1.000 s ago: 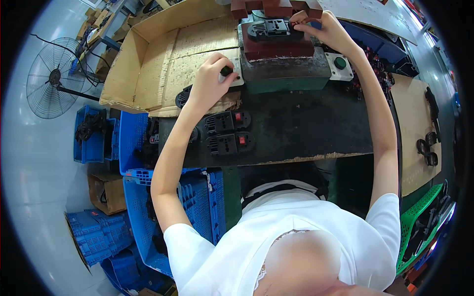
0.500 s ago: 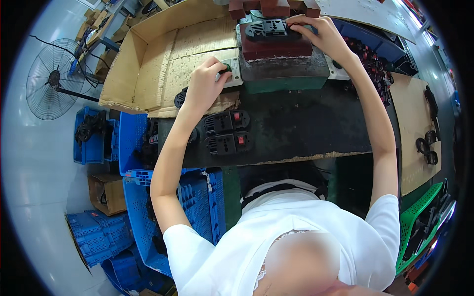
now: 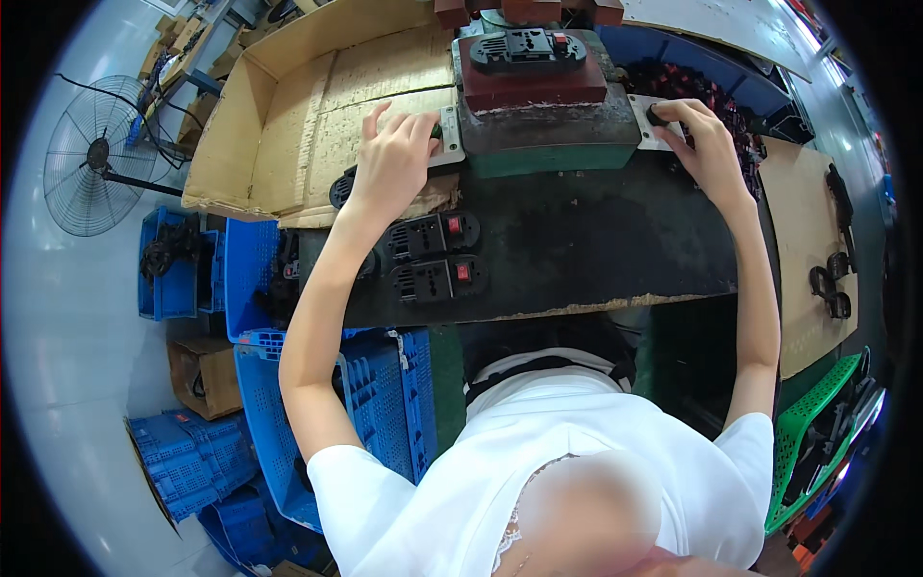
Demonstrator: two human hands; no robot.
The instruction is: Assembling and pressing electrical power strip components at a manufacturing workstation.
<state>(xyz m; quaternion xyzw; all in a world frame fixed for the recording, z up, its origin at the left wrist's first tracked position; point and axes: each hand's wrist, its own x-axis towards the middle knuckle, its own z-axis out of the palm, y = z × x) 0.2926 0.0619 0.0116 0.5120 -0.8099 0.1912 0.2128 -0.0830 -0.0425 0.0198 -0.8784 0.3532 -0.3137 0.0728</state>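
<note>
At the near edge of the dark, worn workbench top (image 3: 577, 260), just in front of the person's white shirt, two black plastic socket panels with red rocker switches (image 3: 433, 255) lie side by side, one behind the other, close to the left forearm. Below the bench on the left stand stacked blue plastic crates (image 3: 288, 385) and a small brown cardboard box (image 3: 204, 375) on the pale floor.

Further in, the left hand (image 3: 392, 159) lies palm down with its fingers loosely spread, the fingertips resting on a small pale switch plate (image 3: 448, 144) at the left side of the green-based metal press block (image 3: 548, 135). A black round part peeks out just beneath the wrist, on the torn flap of the large open cardboard carton (image 3: 288, 125).

On the other side, the right hand (image 3: 707, 144) is curled, its fingertips pressed on a dark round button (image 3: 658, 116) set in a second pale plate at the block's right side; whether it pinches or only pushes is hard to tell from here.

On top of the block sits a dark red fixture (image 3: 548, 82) carrying a black plastic socket housing (image 3: 527, 48), untouched by either hand. Far left, a wire-guarded floor fan (image 3: 96, 154) stands on the floor.
</note>
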